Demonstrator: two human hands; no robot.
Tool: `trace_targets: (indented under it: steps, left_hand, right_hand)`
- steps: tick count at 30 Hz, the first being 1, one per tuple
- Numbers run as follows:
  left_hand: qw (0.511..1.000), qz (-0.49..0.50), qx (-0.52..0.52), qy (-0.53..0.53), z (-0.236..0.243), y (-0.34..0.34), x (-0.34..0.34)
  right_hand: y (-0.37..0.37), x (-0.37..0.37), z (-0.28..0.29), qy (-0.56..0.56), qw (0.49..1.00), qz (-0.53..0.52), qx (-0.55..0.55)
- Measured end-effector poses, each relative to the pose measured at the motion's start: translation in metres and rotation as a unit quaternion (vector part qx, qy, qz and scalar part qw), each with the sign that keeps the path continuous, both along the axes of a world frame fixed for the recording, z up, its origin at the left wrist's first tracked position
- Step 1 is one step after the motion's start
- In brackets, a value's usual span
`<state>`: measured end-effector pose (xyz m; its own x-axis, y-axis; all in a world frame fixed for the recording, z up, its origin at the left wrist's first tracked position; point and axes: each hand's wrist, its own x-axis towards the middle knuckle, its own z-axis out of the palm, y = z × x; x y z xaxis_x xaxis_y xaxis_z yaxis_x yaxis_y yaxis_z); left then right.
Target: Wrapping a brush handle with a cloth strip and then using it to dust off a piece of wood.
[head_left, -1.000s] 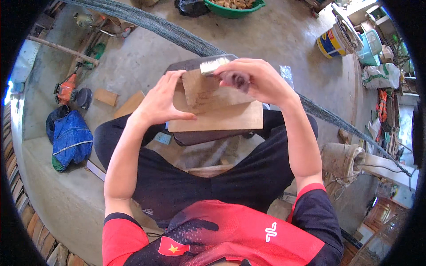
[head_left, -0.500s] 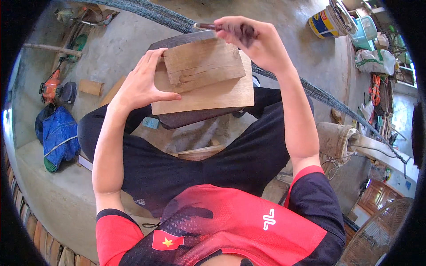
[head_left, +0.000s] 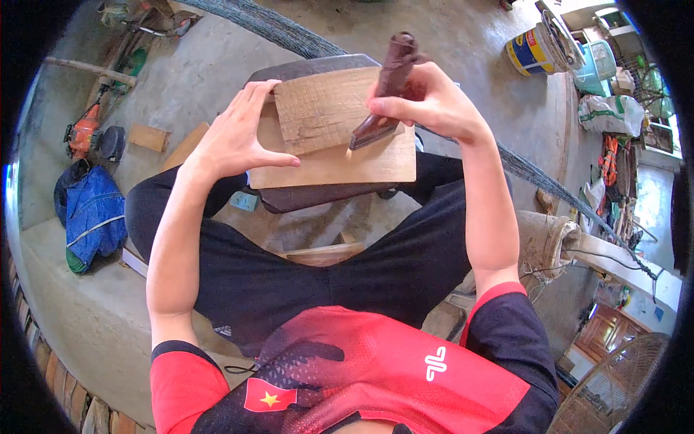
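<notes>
A weathered brown board (head_left: 318,108) lies on a paler wooden board (head_left: 332,168), which rests on a dark stool or block (head_left: 318,199) between my legs. My left hand (head_left: 235,134) is at their left end, fingers stretched along the edge and thumb spread over the pale board. In my right hand (head_left: 426,101) is a dark brown tool (head_left: 372,132) with a knobbed upper end, its kind unclear. It tilts over the right part of the boards, its narrow end low over the pale one. Whether that end touches the wood, I cannot tell.
A blue-grey hammock-like net (head_left: 289,32) runs diagonally behind the boards. To the left are an orange motor tool (head_left: 85,134), a blue cloth bundle (head_left: 94,217) and a wood offcut (head_left: 150,137). A bucket (head_left: 538,50) and white sack (head_left: 611,114) stand at far right.
My right hand has come down and turned, bringing the dark tool from above the far edge to the boards' right side, narrow end downward. My left hand stays at the left end.
</notes>
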<state>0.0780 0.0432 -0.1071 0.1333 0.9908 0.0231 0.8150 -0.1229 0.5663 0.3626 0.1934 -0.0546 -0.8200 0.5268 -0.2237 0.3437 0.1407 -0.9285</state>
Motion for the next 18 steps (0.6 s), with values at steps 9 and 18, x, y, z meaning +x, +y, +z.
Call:
trace_targets:
  steps: [9, 18]
  left_hand:
    - [1.000, -0.005, -0.007, -0.005, 0.000, 0.000, -0.001]
    - [1.000, 0.008, -0.015, -0.011, 0.005, 0.003, 0.002]
  right_hand:
    - [-0.020, -0.019, -0.007, 0.173, 0.963, -0.105, 0.179]
    - [0.013, 0.001, -0.003, -0.059, 0.942, -0.198, 0.266]
